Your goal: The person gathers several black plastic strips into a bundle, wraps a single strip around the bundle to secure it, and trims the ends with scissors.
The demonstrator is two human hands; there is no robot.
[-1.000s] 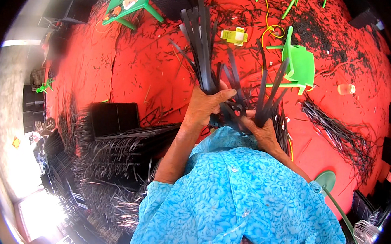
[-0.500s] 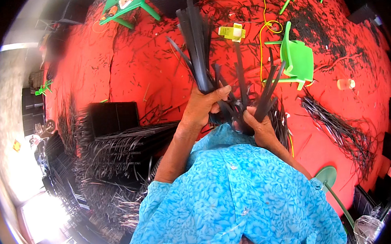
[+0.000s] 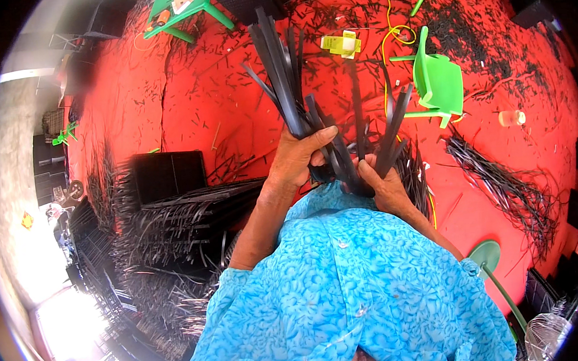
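Note:
My left hand (image 3: 300, 154) is closed round a thick bundle of flat black strips (image 3: 281, 80), its thumb lying across them. Their long ends fan out upward, away from me. Close beside it, my right hand (image 3: 384, 186) pinches more black strips (image 3: 391, 136) between thumb and fingers. One of these stands nearly straight up, while others lean to the right. Between the hands the strips cross and bunch together in front of my blue patterned shirt (image 3: 348, 257). Their lower ends are hidden there.
Black woven panels with loose strip ends (image 3: 164, 223) are stacked at my left. A strip pile (image 3: 504, 185) lies right on the red floor covering (image 3: 210, 112), near a green chair (image 3: 439, 79). Ahead are a yellow cord (image 3: 386, 59), a yellow box (image 3: 342, 44) and a green table (image 3: 183, 13).
The upper ends of the strips in my left hand have tipped slightly left and lower. Strips between my hands have shifted a little. Both hands keep their hold in nearly the same place.

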